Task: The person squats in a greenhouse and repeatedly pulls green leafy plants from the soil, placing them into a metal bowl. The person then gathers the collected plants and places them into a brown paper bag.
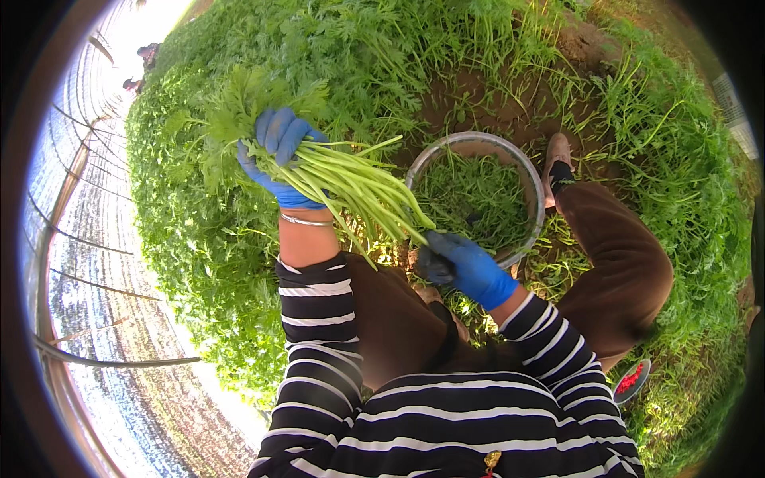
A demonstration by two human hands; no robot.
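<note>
My left hand (281,149), in a blue glove, grips a bunch of leafy greens just below the leaves. Its feathery leaves (230,119) spread beyond the fingers, and the long pale-green stems (352,185) slant down to the right. My right hand (469,263), gloved in blue with dark, soiled fingers, is closed at the lower tips of the stems and appears to pinch a stem end. Beneath the stems and beside my right hand stands a round tub (472,140) with a translucent rim. Loose green trimmings (472,197) lie inside it.
Dense leafy plants (358,54) grow ahead and on both sides. Bare soil (472,95) shows beyond the tub. A small bowl (632,380) with red bits sits at the lower right. Plastic sheeting on curved ribs (113,296) borders the left. Two people (146,57) are far off.
</note>
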